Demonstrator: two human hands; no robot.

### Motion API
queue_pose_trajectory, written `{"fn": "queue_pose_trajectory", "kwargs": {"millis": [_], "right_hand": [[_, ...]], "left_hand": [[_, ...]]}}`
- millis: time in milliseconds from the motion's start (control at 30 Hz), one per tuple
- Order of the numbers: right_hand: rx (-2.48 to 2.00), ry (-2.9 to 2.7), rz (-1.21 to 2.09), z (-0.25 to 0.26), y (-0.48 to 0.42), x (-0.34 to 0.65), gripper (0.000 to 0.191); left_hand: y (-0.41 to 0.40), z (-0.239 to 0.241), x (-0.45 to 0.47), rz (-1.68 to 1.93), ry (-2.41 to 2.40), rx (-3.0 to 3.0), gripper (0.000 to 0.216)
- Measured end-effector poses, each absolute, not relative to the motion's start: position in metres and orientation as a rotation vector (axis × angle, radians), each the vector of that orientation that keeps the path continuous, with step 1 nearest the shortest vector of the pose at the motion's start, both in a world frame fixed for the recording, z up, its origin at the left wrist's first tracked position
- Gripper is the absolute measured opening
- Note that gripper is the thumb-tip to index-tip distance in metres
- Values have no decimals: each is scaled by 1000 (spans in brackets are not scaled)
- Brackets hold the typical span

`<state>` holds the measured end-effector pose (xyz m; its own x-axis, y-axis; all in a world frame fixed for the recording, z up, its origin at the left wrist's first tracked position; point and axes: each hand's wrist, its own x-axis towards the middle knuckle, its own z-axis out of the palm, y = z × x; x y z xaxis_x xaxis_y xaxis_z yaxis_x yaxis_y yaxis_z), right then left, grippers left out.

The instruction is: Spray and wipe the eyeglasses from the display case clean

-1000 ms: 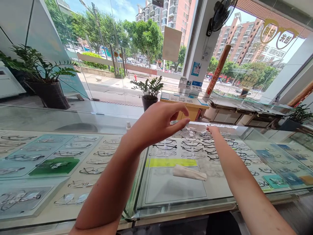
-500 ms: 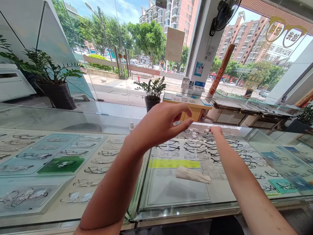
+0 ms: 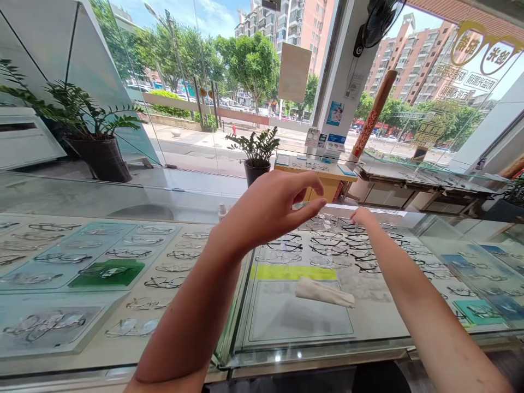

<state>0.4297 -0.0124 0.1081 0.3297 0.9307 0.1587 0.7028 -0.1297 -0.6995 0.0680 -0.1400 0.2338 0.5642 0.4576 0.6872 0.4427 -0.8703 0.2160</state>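
Note:
My left hand (image 3: 282,202) is held over the glass display counter (image 3: 298,322), wrist bent. Its thumb and index finger curve toward each other with a gap between them, and nothing shows in it. Farther off, at the counter's back edge, my right hand (image 3: 362,216) reaches out with fingers drawn together; what they hold, if anything, is too small to make out. Below and between my hands are rows of eyeglasses (image 3: 329,248). A folded beige cloth (image 3: 325,293) lies nearer to me, just below a yellow-green strip (image 3: 292,273).
More eyeglasses (image 3: 164,282) fill the left case, one pair on a green pad (image 3: 107,273). A small bottle (image 3: 222,210) stands behind my left wrist. Potted plants (image 3: 256,150) stand beyond the counter, before large windows. A fan (image 3: 379,24) hangs on the pillar.
The view has shifted slightly. My right hand's fingers have turned a little at the back edge, and a pale greenish bit by their tips no longer shows. My left hand keeps its pose.

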Motion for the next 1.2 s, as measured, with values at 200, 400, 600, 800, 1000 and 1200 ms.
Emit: {"fn": "queue_pose_trajectory", "kwargs": {"millis": [200, 400, 600, 800, 1000, 1200], "right_hand": [[-2159, -1338, 475, 86, 11, 457, 32], [-2205, -1433, 426, 93, 8, 459, 39], [-2105, -1964, 324, 106, -40, 424, 11], [-1961, -2371, 302, 82, -119, 376, 16], [-2027, -2425, 216, 67, -137, 367, 22], [-2000, -2428, 181, 59, -134, 360, 25]], "left_hand": [[-140, 234, 68, 1218, 785, 2771, 16], [-139, 233, 69, 1198, 801, 2762, 17], [-139, 233, 71, 1149, 828, 2786, 17], [-149, 227, 86, 975, 879, 2858, 21], [-163, 222, 105, 729, 861, 2901, 22], [-132, 164, 121, 625, 893, 2734, 23]]}}
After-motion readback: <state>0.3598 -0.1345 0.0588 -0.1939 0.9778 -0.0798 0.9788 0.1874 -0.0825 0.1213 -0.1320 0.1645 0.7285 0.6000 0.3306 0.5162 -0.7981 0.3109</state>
